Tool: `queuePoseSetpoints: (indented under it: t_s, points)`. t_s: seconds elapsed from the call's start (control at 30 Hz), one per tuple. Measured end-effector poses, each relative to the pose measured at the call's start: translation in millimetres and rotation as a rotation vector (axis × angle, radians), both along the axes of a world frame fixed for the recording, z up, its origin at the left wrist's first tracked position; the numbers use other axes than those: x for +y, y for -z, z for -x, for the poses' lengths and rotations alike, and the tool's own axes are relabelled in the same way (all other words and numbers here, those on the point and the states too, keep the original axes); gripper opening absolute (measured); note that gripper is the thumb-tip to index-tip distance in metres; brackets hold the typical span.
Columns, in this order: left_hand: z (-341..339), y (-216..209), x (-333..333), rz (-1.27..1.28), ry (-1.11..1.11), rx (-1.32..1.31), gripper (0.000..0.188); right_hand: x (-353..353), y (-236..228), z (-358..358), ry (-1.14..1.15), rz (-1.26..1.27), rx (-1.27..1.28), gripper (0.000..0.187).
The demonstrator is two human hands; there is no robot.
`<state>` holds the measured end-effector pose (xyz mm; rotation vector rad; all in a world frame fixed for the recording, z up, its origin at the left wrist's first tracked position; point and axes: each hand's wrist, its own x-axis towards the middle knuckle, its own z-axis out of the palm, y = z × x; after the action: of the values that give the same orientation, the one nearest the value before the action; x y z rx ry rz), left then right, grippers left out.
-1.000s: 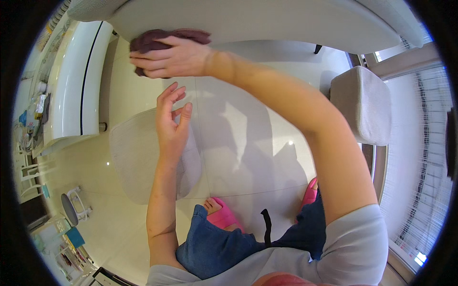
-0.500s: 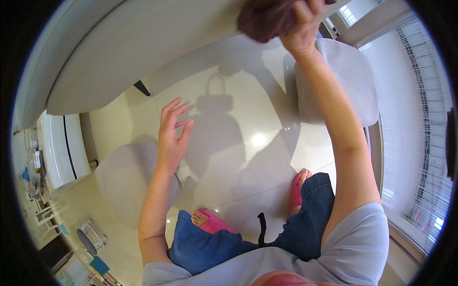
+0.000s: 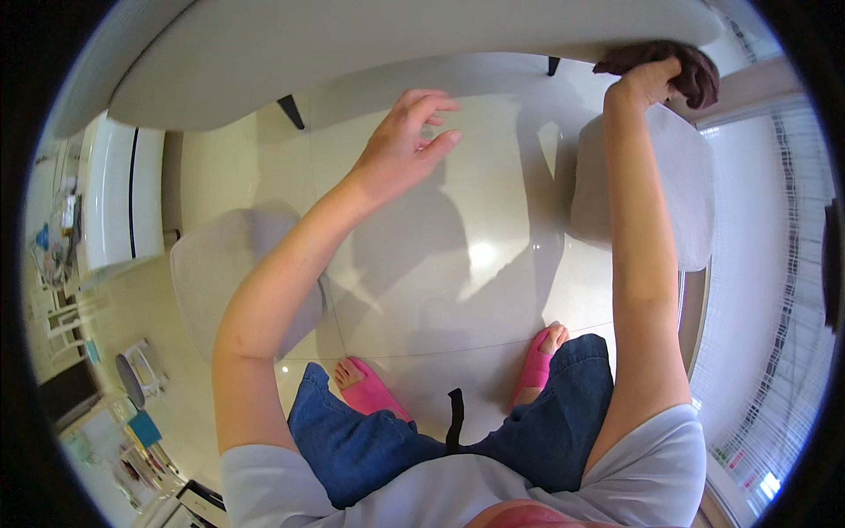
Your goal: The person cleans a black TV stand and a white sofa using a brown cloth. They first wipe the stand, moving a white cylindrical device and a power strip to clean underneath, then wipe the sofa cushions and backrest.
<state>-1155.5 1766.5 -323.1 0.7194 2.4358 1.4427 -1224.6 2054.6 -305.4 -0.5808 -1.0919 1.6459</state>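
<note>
My right hand (image 3: 647, 84) is closed on a dark brown cloth (image 3: 695, 75), which bunches out on both sides of the fingers. Both are at the right end of a pale grey surface (image 3: 378, 35) with a rounded edge, and the cloth lies against that edge. My left hand (image 3: 409, 141) hangs in the air over the floor, below the same edge. Its fingers are apart and slightly curled, and it holds nothing.
One grey padded seat (image 3: 647, 189) stands below my right forearm, another (image 3: 233, 273) behind my left. Dark legs (image 3: 290, 113) show under the pale surface. A window with blinds (image 3: 757, 264) runs along the right; a white cabinet (image 3: 114, 189) is at far left.
My right hand has carried the cloth to the right along the pale surface, to its right end. My left hand has risen forward and to the right, staying empty. The view has shifted.
</note>
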Motion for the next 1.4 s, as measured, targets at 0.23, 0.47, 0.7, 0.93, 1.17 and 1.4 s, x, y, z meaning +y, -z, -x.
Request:
queuePoseSetpoints:
  t_s: [0.23, 0.47, 0.7, 0.93, 1.17, 1.4]
  points:
    - [-13.9, 20.7, -51.8, -0.062, -0.123, -0.106, 0.034, -43.2, 50.9, 15.9, -0.332, 0.314, 0.07, 0.049]
    - [-15.5, 29.0, -106.1, -0.21, -0.4, -0.308, 0.053, -186.6, 86.8, 34.6, -0.928, 0.652, 0.001, 0.047]
    - [-9.3, 16.0, -134.6, -0.733, -0.721, -0.069, 0.075, -313.4, 31.4, -36.3, -1.283, 0.484, -0.384, 0.046]
    - [-11.7, -3.0, -128.9, -0.934, -0.75, 0.157, 0.061, -334.8, -21.8, -60.0, -1.491, -0.134, -0.522, 0.052]
    - [4.9, -63.3, -182.8, -1.044, -1.067, 0.564, 0.032, -337.6, -86.0, -81.4, -1.344, -0.928, -0.105, 0.047]
    - [43.2, -46.8, -163.7, -0.586, -0.941, 1.156, 0.055, -300.3, -94.2, -60.4, -0.643, -1.666, 0.199, 0.031]
